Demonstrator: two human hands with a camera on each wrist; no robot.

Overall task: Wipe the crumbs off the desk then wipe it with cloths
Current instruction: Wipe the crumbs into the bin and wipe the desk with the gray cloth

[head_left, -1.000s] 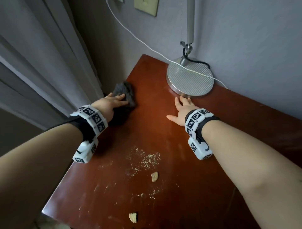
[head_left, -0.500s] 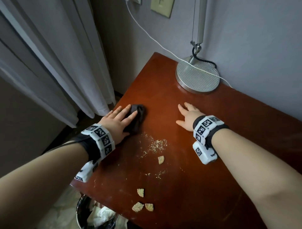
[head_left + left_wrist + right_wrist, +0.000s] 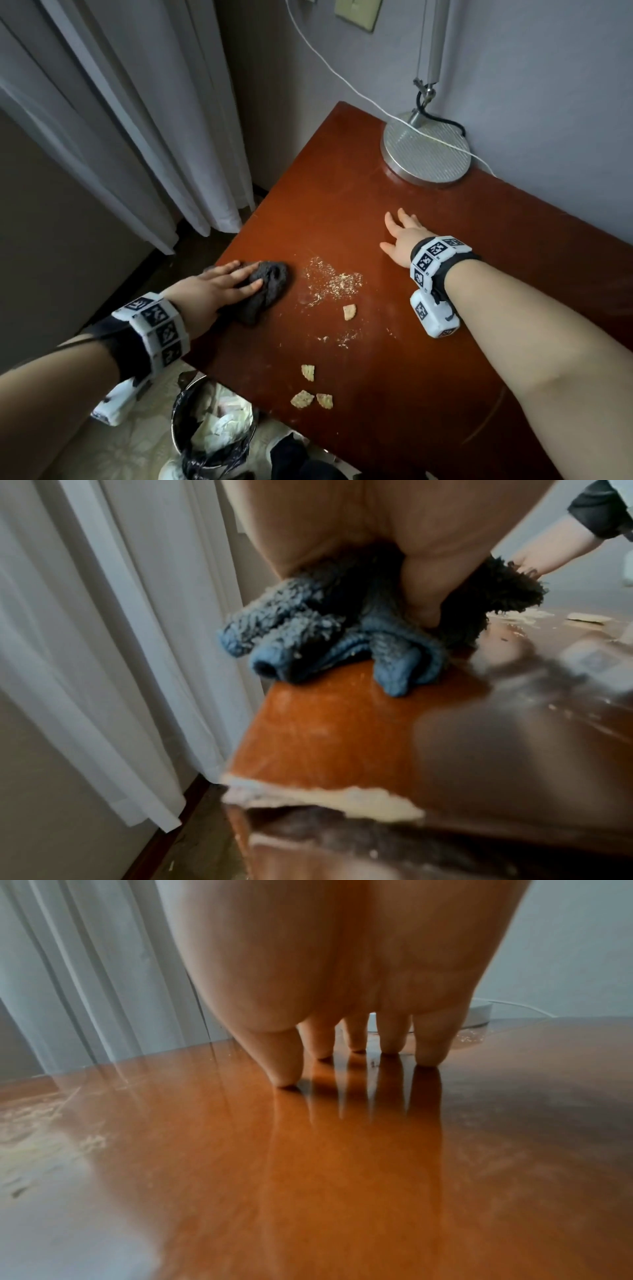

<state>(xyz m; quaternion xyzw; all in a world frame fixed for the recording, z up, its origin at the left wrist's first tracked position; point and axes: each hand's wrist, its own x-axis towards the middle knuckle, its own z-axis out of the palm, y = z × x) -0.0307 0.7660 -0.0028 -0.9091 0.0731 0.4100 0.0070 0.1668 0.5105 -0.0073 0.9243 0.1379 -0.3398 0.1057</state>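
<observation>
A dark fuzzy cloth lies bunched near the left edge of the red-brown desk. My left hand presses down on it with straight fingers; the left wrist view shows the cloth squashed under the palm. Just right of the cloth lies a patch of fine crumbs. Cracker pieces sit nearer the front: one, another and a pair by the front edge. My right hand rests flat and empty on the desk, fingers spread.
A round metal lamp base with its pole and a white cable stands at the back by the wall. White curtains hang left of the desk. A lined trash bin sits on the floor below the front left corner.
My left hand has dragged the cloth from the back of the desk along the left edge towards me, up beside the crumbs. The right hand has stayed flat in place.
</observation>
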